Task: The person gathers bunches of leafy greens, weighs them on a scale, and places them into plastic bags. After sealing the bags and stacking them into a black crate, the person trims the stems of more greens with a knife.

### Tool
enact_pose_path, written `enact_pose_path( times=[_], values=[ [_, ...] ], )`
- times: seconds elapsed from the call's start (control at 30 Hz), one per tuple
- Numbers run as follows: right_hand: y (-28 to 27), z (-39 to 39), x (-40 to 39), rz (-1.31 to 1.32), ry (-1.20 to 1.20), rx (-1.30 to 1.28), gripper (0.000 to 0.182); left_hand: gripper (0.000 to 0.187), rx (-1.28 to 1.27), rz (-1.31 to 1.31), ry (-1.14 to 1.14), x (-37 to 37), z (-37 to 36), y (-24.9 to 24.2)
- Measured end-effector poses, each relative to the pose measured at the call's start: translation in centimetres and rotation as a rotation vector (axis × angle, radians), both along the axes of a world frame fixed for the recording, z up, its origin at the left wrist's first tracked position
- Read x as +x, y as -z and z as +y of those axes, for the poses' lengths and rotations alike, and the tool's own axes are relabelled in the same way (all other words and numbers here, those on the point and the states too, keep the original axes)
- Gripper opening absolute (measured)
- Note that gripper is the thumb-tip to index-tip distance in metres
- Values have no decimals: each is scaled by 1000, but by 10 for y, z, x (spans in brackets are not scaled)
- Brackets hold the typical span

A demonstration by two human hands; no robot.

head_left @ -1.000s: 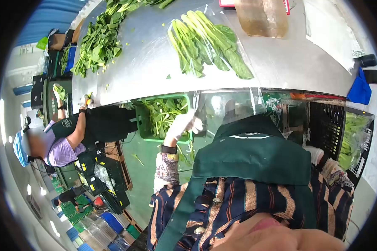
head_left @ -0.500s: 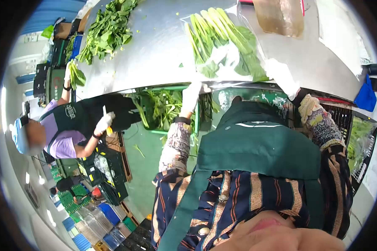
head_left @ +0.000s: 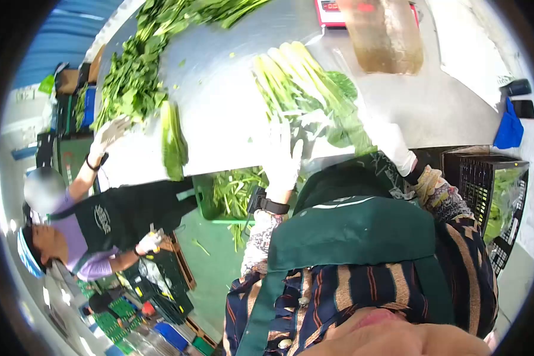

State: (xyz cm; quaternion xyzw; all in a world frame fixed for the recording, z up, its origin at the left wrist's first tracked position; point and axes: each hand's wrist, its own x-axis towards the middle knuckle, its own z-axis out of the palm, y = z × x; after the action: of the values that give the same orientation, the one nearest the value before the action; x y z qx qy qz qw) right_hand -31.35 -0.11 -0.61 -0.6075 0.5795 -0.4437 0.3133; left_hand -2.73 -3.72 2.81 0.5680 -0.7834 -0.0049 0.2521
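Leafy greens with pale stalks lie inside a clear plastic bag point(head_left: 314, 121) on the steel table point(head_left: 219, 127), stalk ends pointing away from me. My gloved left hand point(head_left: 283, 159) rests at the bag's near left edge, fingers stretched out over it and thumb apart. At the near right corner of the bag is my gloved right hand point(head_left: 396, 147); glare washes out its fingers, so their grip cannot be made out. A green crate point(head_left: 204, 207) of loose greens stands below the table edge.
A co-worker point(head_left: 110, 219) stands at left, one gloved hand near a bunch of greens point(head_left: 172, 139) and a pile of greens point(head_left: 127, 77). A red-framed scale point(head_left: 331, 18) sits far right under a brownish sheet point(head_left: 385, 41). A black crate point(head_left: 486, 178) stands right.
My left hand has spread its fingers over the bag's edge. The co-worker's bunch now lies on the table, let go. The view has shifted, showing more of the scale.
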Motion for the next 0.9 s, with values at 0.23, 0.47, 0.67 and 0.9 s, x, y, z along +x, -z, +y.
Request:
enact_pose_path(
  times=[0.23,0.47,0.67,0.9],
  values=[
    [-32,0,3,584,193,416,10,64,303,-82,235,-7,-28,22],
    [-52,-28,28,628,-26,85,58,71,287,-239,149,-17,-25,34],
    [-5,-39,2,-22,377,-94,44,72,247,217,-162,16,-14,42],
    [-10,-24,3,255,309,190,41,25,170,331,-377,17,-7,40]
  ],
)
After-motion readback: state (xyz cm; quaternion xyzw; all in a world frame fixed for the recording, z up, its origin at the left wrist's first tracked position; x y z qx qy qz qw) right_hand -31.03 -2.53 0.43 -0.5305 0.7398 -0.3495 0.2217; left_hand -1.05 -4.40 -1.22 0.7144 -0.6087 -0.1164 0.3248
